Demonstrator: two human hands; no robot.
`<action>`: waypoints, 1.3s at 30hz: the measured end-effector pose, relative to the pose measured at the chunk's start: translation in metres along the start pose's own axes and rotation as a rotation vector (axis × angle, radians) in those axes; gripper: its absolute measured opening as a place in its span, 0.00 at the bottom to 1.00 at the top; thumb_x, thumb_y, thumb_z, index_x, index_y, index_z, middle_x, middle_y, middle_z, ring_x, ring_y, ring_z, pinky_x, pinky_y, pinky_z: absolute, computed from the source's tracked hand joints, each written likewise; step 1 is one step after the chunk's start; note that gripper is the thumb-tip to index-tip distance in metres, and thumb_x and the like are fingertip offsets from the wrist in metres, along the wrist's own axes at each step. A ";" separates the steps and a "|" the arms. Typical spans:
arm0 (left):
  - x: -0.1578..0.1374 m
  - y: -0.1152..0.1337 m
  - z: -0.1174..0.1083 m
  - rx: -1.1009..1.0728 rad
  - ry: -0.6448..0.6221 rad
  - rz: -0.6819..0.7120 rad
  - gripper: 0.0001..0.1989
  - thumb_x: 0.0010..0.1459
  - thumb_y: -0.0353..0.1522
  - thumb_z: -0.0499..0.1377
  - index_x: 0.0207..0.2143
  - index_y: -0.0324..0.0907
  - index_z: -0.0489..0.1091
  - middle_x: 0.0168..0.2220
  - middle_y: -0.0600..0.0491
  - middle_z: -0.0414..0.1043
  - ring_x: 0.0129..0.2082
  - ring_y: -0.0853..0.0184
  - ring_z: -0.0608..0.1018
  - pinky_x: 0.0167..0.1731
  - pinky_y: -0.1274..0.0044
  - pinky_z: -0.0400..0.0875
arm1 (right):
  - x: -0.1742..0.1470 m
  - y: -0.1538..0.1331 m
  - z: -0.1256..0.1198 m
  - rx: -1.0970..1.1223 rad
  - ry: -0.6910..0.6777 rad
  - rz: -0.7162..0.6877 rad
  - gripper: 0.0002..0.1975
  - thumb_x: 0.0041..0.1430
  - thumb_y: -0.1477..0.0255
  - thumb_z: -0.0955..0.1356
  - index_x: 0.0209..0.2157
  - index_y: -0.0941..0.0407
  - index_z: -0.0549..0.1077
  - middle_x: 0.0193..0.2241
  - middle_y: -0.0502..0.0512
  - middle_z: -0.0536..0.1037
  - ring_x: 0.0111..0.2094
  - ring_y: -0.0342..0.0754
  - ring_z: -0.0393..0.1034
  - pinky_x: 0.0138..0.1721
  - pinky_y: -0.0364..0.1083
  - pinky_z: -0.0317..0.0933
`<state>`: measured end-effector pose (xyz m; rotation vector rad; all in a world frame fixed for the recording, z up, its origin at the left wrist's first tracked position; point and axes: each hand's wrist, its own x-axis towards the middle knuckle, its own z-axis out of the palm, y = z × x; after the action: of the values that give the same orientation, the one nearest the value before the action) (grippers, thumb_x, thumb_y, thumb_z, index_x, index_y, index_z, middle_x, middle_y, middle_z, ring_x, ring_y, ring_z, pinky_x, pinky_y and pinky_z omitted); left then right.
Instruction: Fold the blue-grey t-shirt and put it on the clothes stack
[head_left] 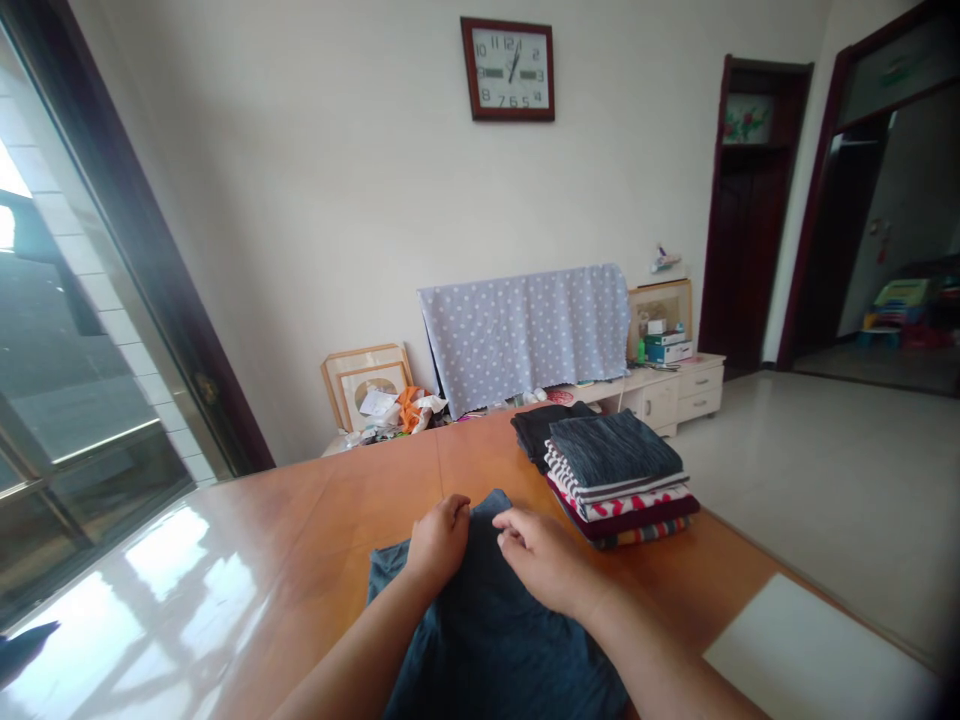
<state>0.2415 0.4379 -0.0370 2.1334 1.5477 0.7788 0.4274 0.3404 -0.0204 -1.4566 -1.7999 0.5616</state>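
A dark blue-grey shirt (495,640) lies loosely spread on the wooden table in front of me, its lower part running out of the bottom of the view. My left hand (439,540) is closed on the cloth near its far end, fingers curled; a sleeve-like corner sticks out to the left of it. Just to the right, my right hand (536,555) pinches the shirt with thumb and fingers. Between the two hands a narrow peak of cloth points away from me. Beyond my right hand stands a stack of folded clothes (619,450), a dark streaked piece on top.
The glossy table (330,540) reflects window light on its left. A black folded cloth (544,430) adjoins the stack's far left side. A pale flat sheet (810,650) lies at the right edge. Behind are a low white cabinet (701,385) and a dotted cover (525,335).
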 end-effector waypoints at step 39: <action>-0.229 0.003 -0.084 0.199 -0.265 0.146 0.26 0.65 0.47 0.55 0.63 0.52 0.67 0.68 0.50 0.61 0.69 0.55 0.62 0.69 0.60 0.51 | -0.016 -0.025 -0.007 -0.351 -0.239 -0.150 0.23 0.62 0.67 0.67 0.58 0.56 0.74 0.58 0.62 0.75 0.59 0.55 0.68 0.59 0.49 0.57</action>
<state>0.1366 0.2185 -0.0183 2.4010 1.3919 0.3763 0.4184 0.3173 -0.0019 -1.5132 -2.2646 0.3672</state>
